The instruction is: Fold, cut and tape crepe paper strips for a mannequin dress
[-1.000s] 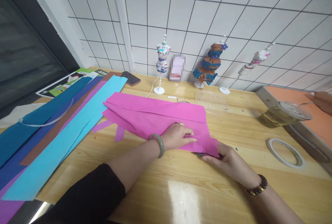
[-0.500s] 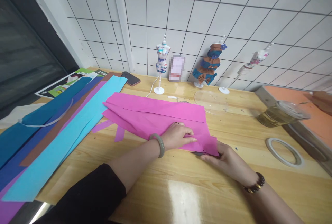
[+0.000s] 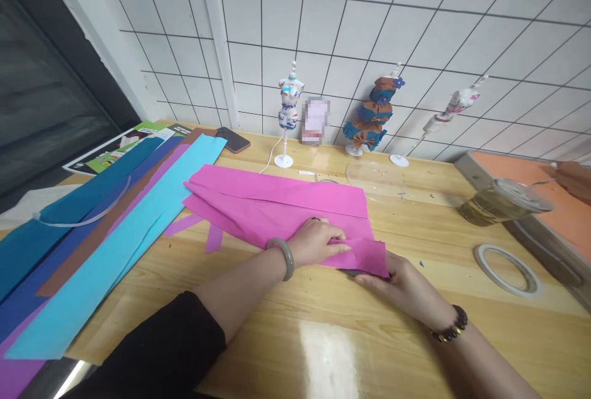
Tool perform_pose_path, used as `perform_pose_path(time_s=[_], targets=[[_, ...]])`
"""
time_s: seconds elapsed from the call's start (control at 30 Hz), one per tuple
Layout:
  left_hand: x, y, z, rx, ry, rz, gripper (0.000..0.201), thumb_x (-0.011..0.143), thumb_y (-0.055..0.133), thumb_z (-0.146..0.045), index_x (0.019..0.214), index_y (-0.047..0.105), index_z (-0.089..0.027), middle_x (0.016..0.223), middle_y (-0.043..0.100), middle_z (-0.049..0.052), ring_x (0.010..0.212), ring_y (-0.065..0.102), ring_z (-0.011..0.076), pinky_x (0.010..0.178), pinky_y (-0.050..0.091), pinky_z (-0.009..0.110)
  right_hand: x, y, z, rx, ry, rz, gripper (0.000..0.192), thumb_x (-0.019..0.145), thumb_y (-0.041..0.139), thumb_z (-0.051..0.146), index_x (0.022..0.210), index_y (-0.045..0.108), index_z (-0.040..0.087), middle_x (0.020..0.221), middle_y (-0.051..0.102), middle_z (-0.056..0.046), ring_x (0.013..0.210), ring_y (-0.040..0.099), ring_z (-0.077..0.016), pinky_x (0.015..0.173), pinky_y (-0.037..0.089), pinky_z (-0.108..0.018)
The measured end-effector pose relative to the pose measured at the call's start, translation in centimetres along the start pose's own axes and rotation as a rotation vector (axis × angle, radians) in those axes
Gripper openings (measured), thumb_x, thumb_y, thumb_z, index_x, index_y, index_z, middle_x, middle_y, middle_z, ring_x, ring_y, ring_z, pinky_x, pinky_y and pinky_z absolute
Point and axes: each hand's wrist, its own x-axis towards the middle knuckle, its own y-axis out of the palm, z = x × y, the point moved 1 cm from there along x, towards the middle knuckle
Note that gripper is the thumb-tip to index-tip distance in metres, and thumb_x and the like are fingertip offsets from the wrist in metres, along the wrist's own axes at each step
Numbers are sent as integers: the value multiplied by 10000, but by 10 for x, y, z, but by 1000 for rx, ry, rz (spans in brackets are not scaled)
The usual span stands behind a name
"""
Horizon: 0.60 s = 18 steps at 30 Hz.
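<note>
A bright pink fabric-like sheet lies across the middle of the table in folded, overlapping layers. My left hand, with a green bangle at its wrist, rests on it, thumb and fingers closed on a turned-up flap near the front edge. At the sheet's right corner is my right hand, its fingers partly hidden under the pink layer and its thumb in front. A dark thing shows just beyond that thumb, below the sheet's edge; most of it is covered, and its kind cannot be made out.
Left lie long coloured strips and a phone. Along the wall stand small dress forms, one white, one in brown and blue, one leaning. On the right are a tape roll and a lidded cup.
My right hand has shifted very slightly left, and the dark thing at its thumb sits a little further left under the sheet. My left hand stays in place.
</note>
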Motion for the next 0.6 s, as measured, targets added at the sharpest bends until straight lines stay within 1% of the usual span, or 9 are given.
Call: perform_pose_path(time_s=[0.27, 0.47, 0.6], targets=[[1, -1, -2, -5, -27, 21, 204, 818, 571, -372, 747, 645, -196, 689, 630, -23, 723, 517, 135, 716, 361, 248, -2, 3, -7, 16, 18, 33, 289, 804, 550, 441, 978, 662, 239, 905, 690, -30, 774, 625, -188, 660, 506, -296], [0, -1, -1, 8, -26, 15, 201, 818, 572, -378, 765, 653, -203, 699, 640, -21, 727, 526, 139, 711, 367, 245, 1, 2, 2, 53, 11, 35, 295, 802, 548, 447, 963, 665, 229, 937, 694, -47, 804, 631, -203, 683, 514, -315], [0, -2, -1, 7, -27, 15, 194, 815, 577, -372, 770, 655, -200, 719, 648, -19, 729, 531, 138, 716, 370, 244, 4, 2, 8, 52, 36, 35, 280, 795, 554, 447, 925, 657, 221, 889, 699, -37, 761, 632, -189, 641, 511, -293]])
